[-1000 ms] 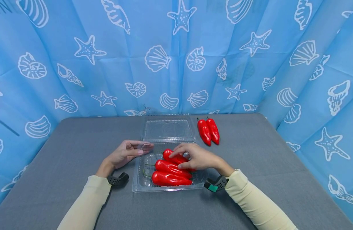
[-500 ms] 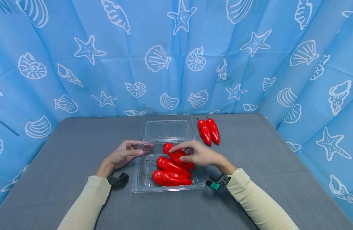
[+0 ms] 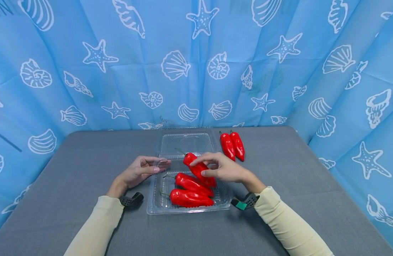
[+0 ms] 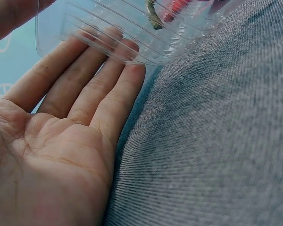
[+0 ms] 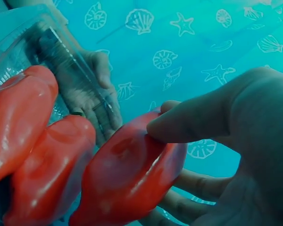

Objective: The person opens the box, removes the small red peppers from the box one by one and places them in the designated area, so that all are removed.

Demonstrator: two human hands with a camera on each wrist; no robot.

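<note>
A clear plastic clamshell container (image 3: 151, 208) lies on the grey cloth with its lid (image 3: 187, 144) folded back. My right hand (image 3: 226, 170) pinches a glossy red pepper (image 5: 132, 165) between thumb and fingers, tilted with its green stem end raised at the container's far side. In the container, two more red peppers (image 3: 190, 198) lie side by side, stems to the left. My left hand (image 4: 66, 136) is at the container's left wall, its straight fingers (image 4: 115, 101) reaching against the clear plastic and the thumb near the rim.
Beyond the container to the right, another pair of red peppers (image 3: 237, 145) rests on the grey table (image 3: 97, 153). A blue curtain (image 3: 196, 89) with white shells and starfish hangs behind the table and along its sides.
My right hand has lifted the far pepper's stem end, turning it up and away from the other two, which have shifted slightly. My left hand has kept its place.
</note>
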